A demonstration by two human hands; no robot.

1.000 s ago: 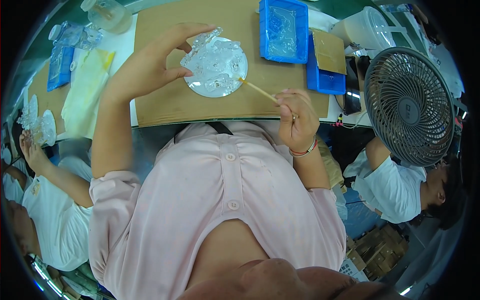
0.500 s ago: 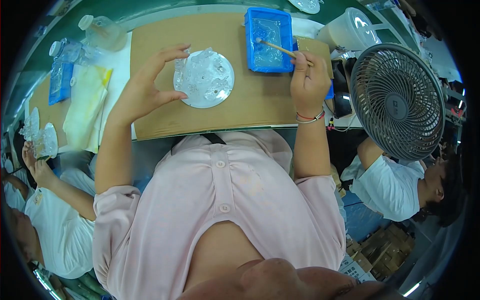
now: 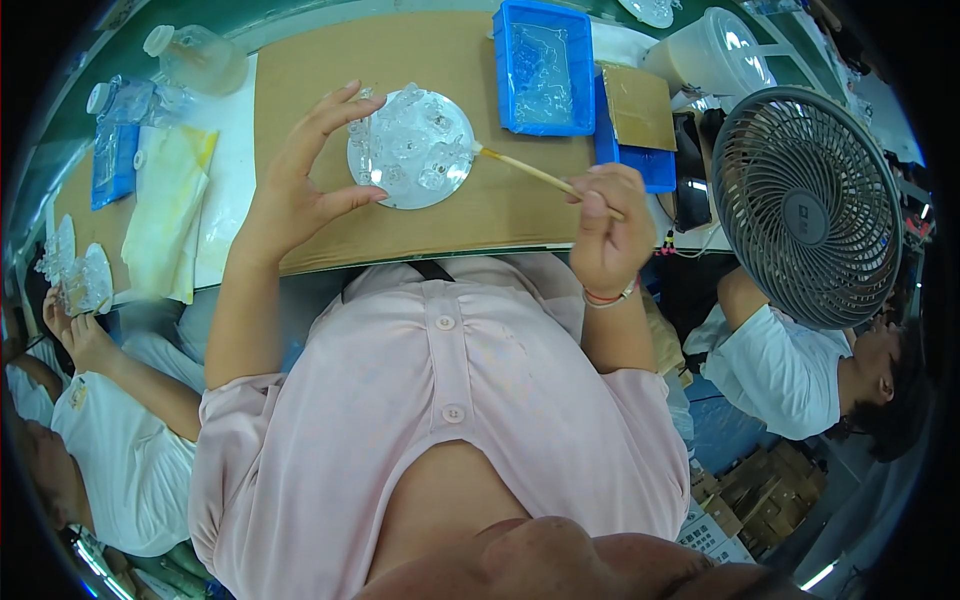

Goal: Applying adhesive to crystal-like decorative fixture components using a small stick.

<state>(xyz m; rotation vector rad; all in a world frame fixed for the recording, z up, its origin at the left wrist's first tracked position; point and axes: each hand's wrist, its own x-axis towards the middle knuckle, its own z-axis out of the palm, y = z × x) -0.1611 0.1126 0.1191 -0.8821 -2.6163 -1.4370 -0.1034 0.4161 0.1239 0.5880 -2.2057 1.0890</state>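
Note:
A round whitish disc (image 3: 425, 190) covered with clear, glassy-looking pieces (image 3: 432, 142) lies on the brown cardboard. My left hand (image 3: 300, 175) curves around its left side, fingertips at the upper left and thumb at the lower left, closed on it across a wide span. In my right hand (image 3: 612, 225) is a thin brush (image 3: 530, 172) with a light wooden handle, pinched between thumb and fingers. Its pale tip meets the right rim of the disc or hovers just over it; exact contact is unclear.
A blue tray (image 3: 548, 128) of clear, wet-looking material stands beyond the disc. Nearby are another blue box (image 3: 655, 172), a lidded tub (image 3: 700, 55) and a grey fan (image 3: 808, 210). Bottles (image 3: 205, 62) and a yellow-stained cloth (image 3: 168, 205) sit leftward. Co-workers flank me.
My right hand has come back from the blue tray, down and toward me, bringing the brush tip from over the tray to the disc's right rim. My left hand stays at the disc.

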